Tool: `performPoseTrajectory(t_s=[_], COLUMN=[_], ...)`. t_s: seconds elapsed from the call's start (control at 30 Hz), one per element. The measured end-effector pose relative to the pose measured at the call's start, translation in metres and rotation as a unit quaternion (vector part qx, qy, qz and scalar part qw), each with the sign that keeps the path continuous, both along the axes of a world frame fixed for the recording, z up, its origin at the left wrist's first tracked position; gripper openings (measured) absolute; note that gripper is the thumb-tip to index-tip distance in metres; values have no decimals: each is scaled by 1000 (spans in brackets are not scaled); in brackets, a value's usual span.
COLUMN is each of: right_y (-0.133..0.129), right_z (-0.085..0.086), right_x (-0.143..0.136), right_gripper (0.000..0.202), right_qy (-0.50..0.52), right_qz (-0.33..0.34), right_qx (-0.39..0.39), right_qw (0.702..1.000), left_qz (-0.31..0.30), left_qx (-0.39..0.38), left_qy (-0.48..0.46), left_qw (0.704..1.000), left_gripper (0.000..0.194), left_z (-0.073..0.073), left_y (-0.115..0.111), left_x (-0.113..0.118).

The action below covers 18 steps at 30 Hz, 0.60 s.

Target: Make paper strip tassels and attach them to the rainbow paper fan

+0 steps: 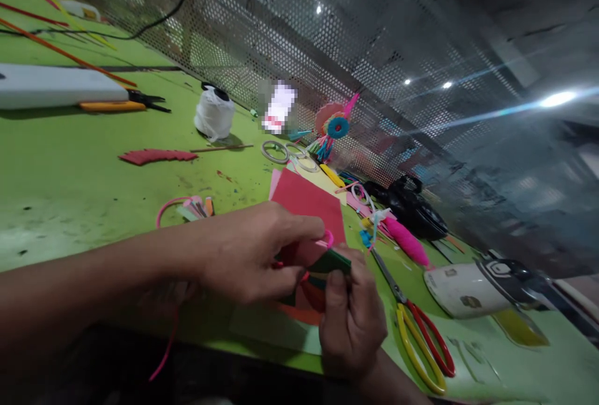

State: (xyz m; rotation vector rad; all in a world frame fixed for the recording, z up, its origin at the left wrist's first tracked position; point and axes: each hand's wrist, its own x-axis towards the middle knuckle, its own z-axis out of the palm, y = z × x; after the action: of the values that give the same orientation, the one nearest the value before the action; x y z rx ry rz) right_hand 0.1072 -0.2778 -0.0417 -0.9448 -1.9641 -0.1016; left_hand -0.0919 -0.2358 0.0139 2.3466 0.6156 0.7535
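Observation:
My left hand (253, 252) reaches in from the left, its thumb and forefinger closed on a pink cord (329, 238). My right hand (353, 311) grips a folded dark green piece (331, 261) between thumb and fingers, just right of my left fingertips. Pink and orange paper parts lie between the two hands, partly covered by the fingers. Behind them a red paper sheet (309, 202) rests on the green table (219, 186). A length of pink cord (171, 342) hangs at the table's front edge, below my left wrist.
Red-and-yellow-handled scissors (423, 342) lie to the right, near a white cylindrical container (461, 289). A pink yarn bundle (406, 241) and a black bag (414, 208) lie further back. White twine (214, 115), red paper strips (159, 156) and pliers (126, 105) sit at the left.

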Motion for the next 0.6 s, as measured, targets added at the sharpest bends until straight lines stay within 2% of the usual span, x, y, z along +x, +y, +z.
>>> performPoseTrajectory(t_s=[0.1,0.2,0.27,0.4,0.5,0.6], right_y=[2,7,14,32,38,37], right_z=[7,17,21,18,16,22], right_x=[-5,-12,-15,-19,-21,-21], right_gripper=[28,20,28,44,46,42], right_qy=[35,115,205,366,378,351], right_qz=[6,14,14,-36,-82,-45], right_qx=[-53,-128,-174,-266,-298,-314], right_qw=[998,985,963,891,872,881], left_qz=[-4,-16,-35,-33,-8,17], left_qx=[-18,-25,-34,-47,-62,-66], left_qy=[-10,-21,-15,14,18,5], left_qw=[1000,999,999,998,998,998], left_gripper=[8,21,29,36,40,41], left_z=[-1,2,5,9,7,2], left_y=[5,12,18,28,35,41], left_x=[0,0,-1,2,9,16])
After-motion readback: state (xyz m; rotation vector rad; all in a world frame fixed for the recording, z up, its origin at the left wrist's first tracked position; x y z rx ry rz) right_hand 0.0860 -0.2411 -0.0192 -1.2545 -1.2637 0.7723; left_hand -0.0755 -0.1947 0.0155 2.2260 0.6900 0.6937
